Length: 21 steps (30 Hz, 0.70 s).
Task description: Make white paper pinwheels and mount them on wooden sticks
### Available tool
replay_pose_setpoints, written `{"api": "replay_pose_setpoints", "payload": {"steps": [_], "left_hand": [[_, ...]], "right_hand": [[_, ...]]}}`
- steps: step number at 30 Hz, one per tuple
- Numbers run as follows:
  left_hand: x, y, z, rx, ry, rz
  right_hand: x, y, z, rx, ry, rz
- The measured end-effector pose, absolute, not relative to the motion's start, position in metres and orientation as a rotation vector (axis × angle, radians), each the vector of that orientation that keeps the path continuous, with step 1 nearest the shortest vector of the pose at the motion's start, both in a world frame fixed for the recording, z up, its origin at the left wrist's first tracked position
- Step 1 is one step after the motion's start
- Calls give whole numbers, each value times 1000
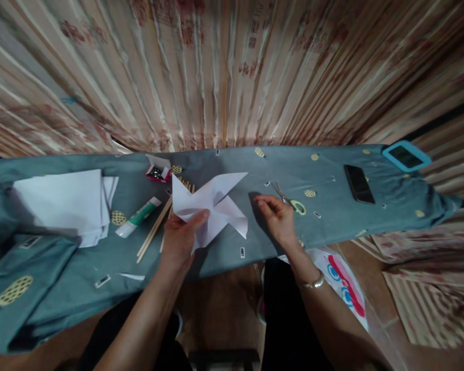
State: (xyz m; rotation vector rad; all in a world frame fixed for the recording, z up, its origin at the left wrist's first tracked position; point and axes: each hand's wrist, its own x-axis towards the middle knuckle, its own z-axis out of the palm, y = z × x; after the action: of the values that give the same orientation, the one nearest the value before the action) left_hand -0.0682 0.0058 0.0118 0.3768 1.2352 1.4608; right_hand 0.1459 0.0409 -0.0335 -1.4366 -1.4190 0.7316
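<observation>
A white paper pinwheel with folded, pointed blades is held over the table by my left hand. The thumb presses near its centre, and the other fingers are behind the paper. To the right, my right hand is apart from the pinwheel, with thumb and forefinger pinched together. Whatever lies between those fingertips is too small to make out. Scissors with yellow-green handles lie just beyond the right hand. Wooden sticks rest left of the pinwheel, partly hidden by it and by my left hand.
A green and white glue tube, an open small red box of dark pieces and a paper stack lie leftward. A phone and a blue-framed device lie rightward. Curtains hang behind the cloth-covered table.
</observation>
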Motion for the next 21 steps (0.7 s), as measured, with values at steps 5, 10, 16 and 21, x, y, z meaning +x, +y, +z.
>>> {"api": "replay_pose_setpoints", "payload": {"steps": [5, 10, 16, 21], "left_hand": [[-79, 5, 14, 327, 1203, 1473], [-113, 5, 28, 325, 1278, 1597], [-160, 7, 48, 222, 1328, 1918], [-176, 4, 53, 276, 1344, 1996]], "right_hand": [[95, 53, -29, -1350, -1574, 837], [35, 91, -14, -1123, -1906, 707], [-39, 131, -2, -1067, -2304, 392], [-71, 147, -4, -1113, -2472, 280]]}}
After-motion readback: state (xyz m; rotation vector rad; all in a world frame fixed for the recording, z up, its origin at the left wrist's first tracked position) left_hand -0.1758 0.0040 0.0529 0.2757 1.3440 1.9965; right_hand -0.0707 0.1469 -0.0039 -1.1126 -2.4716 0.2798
